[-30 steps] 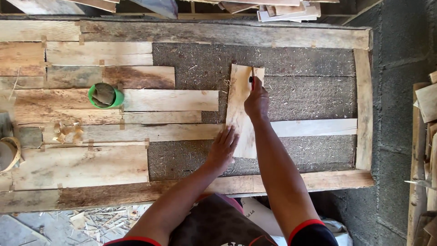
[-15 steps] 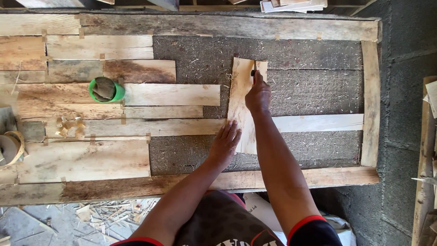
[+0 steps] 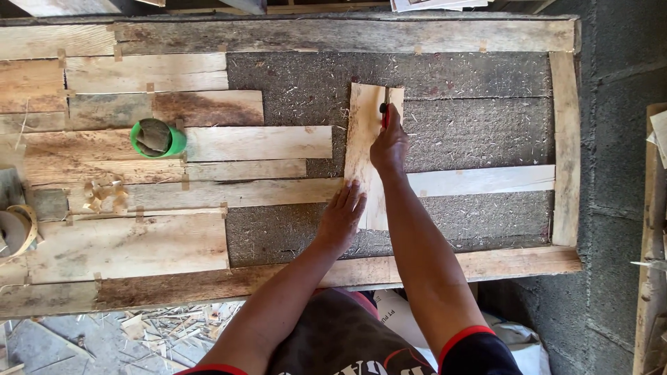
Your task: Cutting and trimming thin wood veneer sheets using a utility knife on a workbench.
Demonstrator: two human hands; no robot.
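A pale upright strip of wood veneer (image 3: pixel 363 139) lies on the dark fibrous board (image 3: pixel 479 132). My left hand (image 3: pixel 344 215) presses flat on the strip's lower part, fingers spread. My right hand (image 3: pixel 389 144) rests on the strip's right edge and is closed around a small red-handled cutter (image 3: pixel 384 111), whose tip sits near the strip's top edge. A long horizontal veneer strip (image 3: pixel 479 180) runs under my right forearm toward the right frame piece.
Several veneer pieces, joined with tape bits, cover the board's left half (image 3: pixel 139 173). A green cup (image 3: pixel 158 137) stands on them. A tape roll (image 3: pixel 17 229) sits at the far left. A wooden frame (image 3: pixel 563 146) borders the board. Scraps lie on the floor (image 3: pixel 160 333).
My right hand with the cutter has stayed near the strip's top edge. My left hand has shifted a little on the strip's lower part. The camera view has drifted slightly.
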